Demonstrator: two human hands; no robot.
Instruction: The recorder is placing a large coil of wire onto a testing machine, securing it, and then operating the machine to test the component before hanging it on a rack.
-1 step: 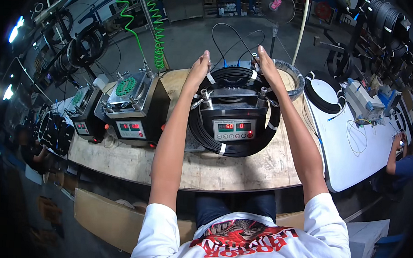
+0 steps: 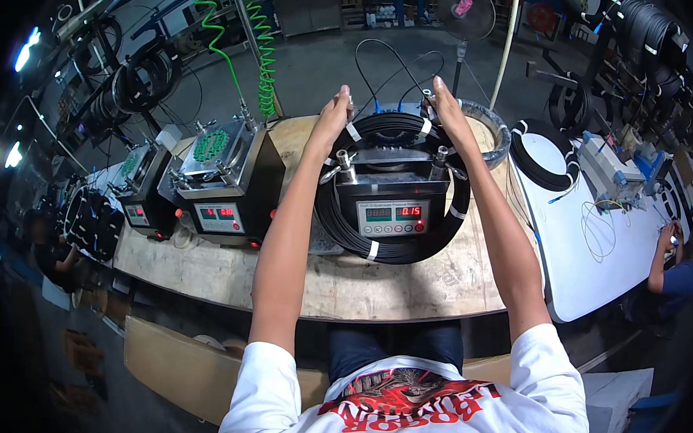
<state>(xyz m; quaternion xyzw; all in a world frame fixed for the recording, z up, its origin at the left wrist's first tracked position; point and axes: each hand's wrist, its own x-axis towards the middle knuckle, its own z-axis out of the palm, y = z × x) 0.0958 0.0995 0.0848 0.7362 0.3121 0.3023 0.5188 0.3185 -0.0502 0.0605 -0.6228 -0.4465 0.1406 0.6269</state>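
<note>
A black cable coil (image 2: 396, 249) with white tape bands lies around a black box machine (image 2: 394, 207) that has two small digital displays on its front. The machine stands on a wooden bench (image 2: 405, 290). Both my arms reach over the machine to the coil's far edge. My left hand (image 2: 334, 115) grips the coil at its far left, next to a metal clamp knob (image 2: 344, 163). My right hand (image 2: 446, 110) grips it at the far right, beside a white band. Thin black leads rise from behind the machine.
A second box machine (image 2: 224, 180) with a green disc on top stands to the left, a third (image 2: 139, 180) beyond it. A green spiral hose (image 2: 266, 51) hangs behind. Another black coil (image 2: 544, 158) lies on a white table (image 2: 594, 269); a person (image 2: 677, 269) works at the right.
</note>
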